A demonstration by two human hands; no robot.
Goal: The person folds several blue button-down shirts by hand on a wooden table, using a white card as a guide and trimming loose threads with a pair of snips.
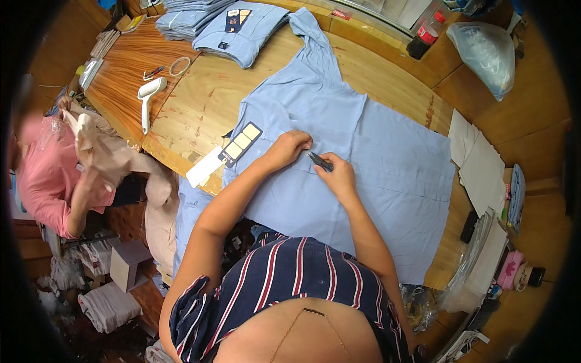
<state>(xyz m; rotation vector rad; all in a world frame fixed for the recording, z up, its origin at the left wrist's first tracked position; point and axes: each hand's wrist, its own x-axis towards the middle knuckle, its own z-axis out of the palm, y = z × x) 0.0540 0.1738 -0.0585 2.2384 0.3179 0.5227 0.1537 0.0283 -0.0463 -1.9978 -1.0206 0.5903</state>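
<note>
A light blue shirt lies spread over the wooden table, one sleeve stretched toward the far side. My left hand is closed in a pinch on the shirt's front, on a bit of its fabric or a thread too small to tell. Just to its right, my right hand grips small dark thread snips, their tip pointing at my left fingers. A dark hang tag with pale panels and a white tag rest by the collar, left of my left hand.
Folded blue shirts are stacked at the far left, near a white lint roller and a tape ring. A cola bottle stands far right. White paper sheets lie along the right edge. Another person in pink handles beige clothing.
</note>
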